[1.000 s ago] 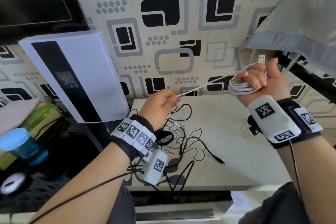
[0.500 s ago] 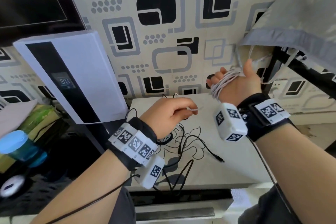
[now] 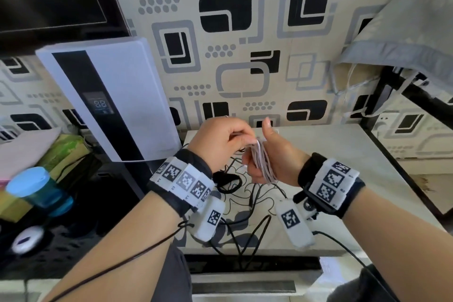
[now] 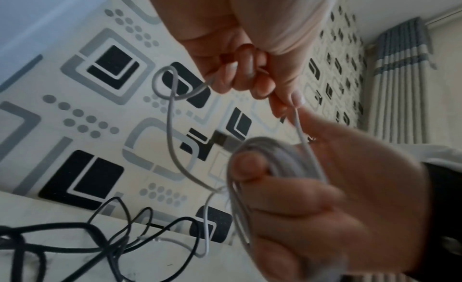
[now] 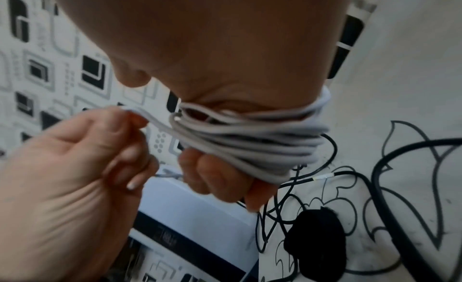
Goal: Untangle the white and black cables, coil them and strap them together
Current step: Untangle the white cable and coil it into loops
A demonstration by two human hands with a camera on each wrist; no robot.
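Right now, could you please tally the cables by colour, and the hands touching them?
White cable: 1, coiled round the right hand, its free end pinched by the left hand
Black cable: 1, loose on the table
Hands: 2
Total: 4

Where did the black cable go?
In the head view, the thin black cable lies tangled on the pale patterned tabletop, just below both hands and beside a black strap.
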